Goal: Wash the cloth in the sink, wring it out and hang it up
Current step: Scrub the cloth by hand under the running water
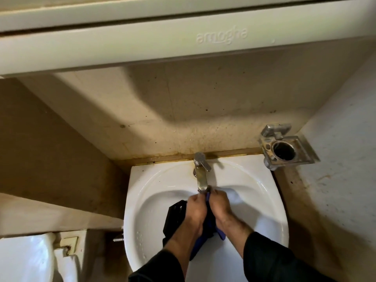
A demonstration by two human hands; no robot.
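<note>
The cloth (205, 226), dark blue and bunched, is held over the bowl of the sink (154, 200), just below the spout of the tap (200, 176). The grip of the left hand (194, 208) is curled round the cloth's left side, and the grip of the right hand (219, 204) is curled round its right side; the two are pressed close together, with a fold of cloth pinched up between them. Part of the cloth hangs down toward the wrists.

Whether water is running cannot be told. If the tap is opened hard so close to the knuckles, water may be thrown over the rim and onto the dark sleeves (266, 259), which lie right at the sink's front edge. The trailing end could be dragged into the drain, which is hidden beneath the cloth. A loose hold while wringing may let the wet cloth drop.

Inside the sink, droplets are seen on the left wall, and a black mass, possibly more cloth, lies beside the left hand. The metal holder (286, 149) on the right wall is seen with a dark round cup opening; nothing can be made out within it.
</note>
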